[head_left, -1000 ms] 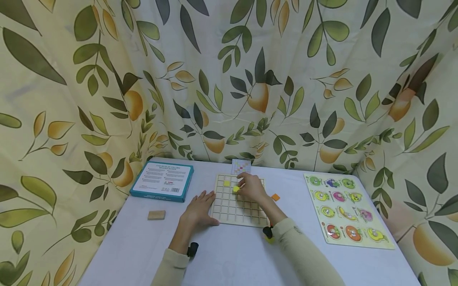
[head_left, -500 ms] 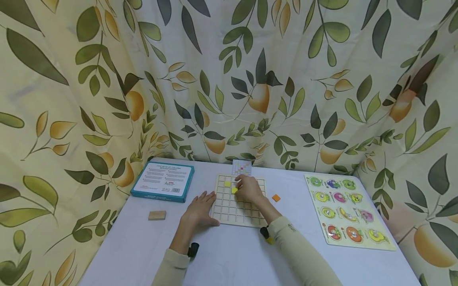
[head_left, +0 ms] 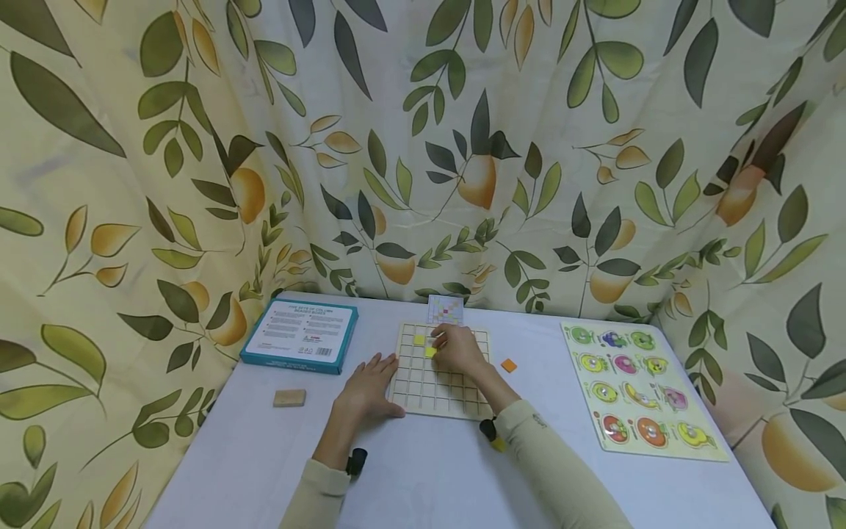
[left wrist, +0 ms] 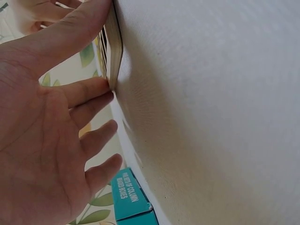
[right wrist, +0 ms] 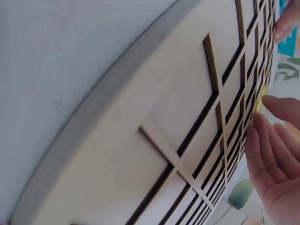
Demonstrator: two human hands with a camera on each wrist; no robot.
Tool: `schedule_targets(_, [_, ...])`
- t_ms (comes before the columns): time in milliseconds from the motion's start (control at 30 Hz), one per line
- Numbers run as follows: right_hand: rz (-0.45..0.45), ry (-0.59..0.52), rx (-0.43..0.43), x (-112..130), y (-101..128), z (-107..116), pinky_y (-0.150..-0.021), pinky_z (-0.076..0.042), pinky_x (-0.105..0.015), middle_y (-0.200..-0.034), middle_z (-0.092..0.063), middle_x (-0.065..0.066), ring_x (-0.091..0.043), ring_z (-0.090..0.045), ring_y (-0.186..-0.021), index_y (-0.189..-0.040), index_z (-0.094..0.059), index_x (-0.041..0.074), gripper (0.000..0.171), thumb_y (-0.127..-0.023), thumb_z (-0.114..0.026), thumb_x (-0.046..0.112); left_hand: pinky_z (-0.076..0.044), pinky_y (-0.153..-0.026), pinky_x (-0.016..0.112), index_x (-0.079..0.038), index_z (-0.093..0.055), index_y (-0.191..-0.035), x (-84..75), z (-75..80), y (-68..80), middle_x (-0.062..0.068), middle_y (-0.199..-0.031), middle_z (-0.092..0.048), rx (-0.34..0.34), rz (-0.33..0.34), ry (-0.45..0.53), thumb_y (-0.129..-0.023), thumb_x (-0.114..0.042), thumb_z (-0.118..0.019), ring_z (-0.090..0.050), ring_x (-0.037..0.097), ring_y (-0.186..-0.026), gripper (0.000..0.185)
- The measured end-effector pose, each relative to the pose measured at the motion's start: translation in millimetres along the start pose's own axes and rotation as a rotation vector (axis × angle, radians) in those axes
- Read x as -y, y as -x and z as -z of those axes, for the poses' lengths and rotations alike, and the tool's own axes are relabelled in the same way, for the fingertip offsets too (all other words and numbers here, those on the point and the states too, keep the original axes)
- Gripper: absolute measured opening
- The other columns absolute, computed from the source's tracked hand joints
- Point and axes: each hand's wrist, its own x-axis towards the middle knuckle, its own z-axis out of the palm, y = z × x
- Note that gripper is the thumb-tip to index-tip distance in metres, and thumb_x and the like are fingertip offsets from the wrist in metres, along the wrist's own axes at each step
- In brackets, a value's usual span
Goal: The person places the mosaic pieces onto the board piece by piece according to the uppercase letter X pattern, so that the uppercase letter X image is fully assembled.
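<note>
A wooden grid board (head_left: 432, 389) lies on the white table (head_left: 423, 477). One yellow tile (head_left: 419, 339) sits in a cell near its far left corner. My right hand (head_left: 456, 350) rests on the board's far part, and its straight fingers (right wrist: 274, 140) touch a second yellow tile (head_left: 430, 352) in a cell. My left hand (head_left: 367, 388) lies flat on the table with spread fingers (left wrist: 89, 93) against the board's left edge (left wrist: 112, 47). An orange tile (head_left: 508, 365) lies loose on the table right of the board.
A small pattern card (head_left: 445, 309) stands behind the board. A teal box (head_left: 300, 335) lies at the back left, with a wooden block (head_left: 288, 397) nearer me. A fruit peg puzzle (head_left: 641, 386) lies on the right. Leaf-print curtains close in the table.
My right hand has shifted a little to the left on the board, taking the second yellow tile with it. The left hand has stayed put.
</note>
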Motion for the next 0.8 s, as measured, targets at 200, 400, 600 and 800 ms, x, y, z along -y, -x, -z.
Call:
schedule_targets(200, [0.04, -0.002, -0.039, 1, 14, 14, -0.073, -0.058, -0.035, -0.091, -0.074, -0.007, -0.017, -0.07, -0.08, -0.11, -0.069, 0.005, 0.036, -0.076, -0.08, 0.002, -0.016, -0.12, 0.052, -0.011, -0.033, -0.153, -2.2, -3.1, -0.1, 0.005, -0.16, -0.027, 0.002, -0.003, -0.001, -0.071, -0.049, -0.083, -0.015, 0.03, -0.149, 0.103])
schedule_targets(400, [0.048, 0.003, -0.078, 2, 30, 33, -0.072, -0.058, -0.035, -0.092, -0.074, -0.008, -0.017, -0.07, -0.08, -0.111, -0.07, 0.004, 0.034, -0.078, -0.079, 0.006, -0.016, -0.12, 0.053, -0.011, -0.033, -0.153, -2.5, -3.3, -1.2, 0.005, -0.16, -0.027, 0.005, -0.001, -0.008, -0.071, -0.05, -0.083, -0.015, 0.031, -0.149, 0.103])
schedule_targets(600, [0.031, -0.004, -0.115, 1, 52, 50, -0.07, -0.058, -0.032, -0.089, -0.073, -0.005, -0.012, -0.068, -0.076, -0.109, -0.07, 0.007, 0.034, -0.077, -0.078, 0.008, -0.015, -0.12, 0.051, -0.012, -0.031, -0.154, -2.2, -1.4, -0.2, 0.003, -0.161, -0.025, 0.009, 0.003, -0.022, -0.072, -0.051, -0.082, -0.014, 0.029, -0.15, 0.104])
schedule_targets(800, [-0.015, -0.02, -0.12, 1, 76, 64, -0.07, -0.058, -0.033, -0.087, -0.072, -0.004, -0.012, -0.067, -0.076, -0.108, -0.07, 0.009, 0.031, -0.078, -0.078, 0.007, -0.016, -0.12, 0.053, -0.009, -0.033, -0.153, -2.6, 2.3, 2.0, 0.006, -0.16, -0.027, 0.011, -0.007, -0.007, -0.071, -0.05, -0.083, -0.016, 0.032, -0.149, 0.104])
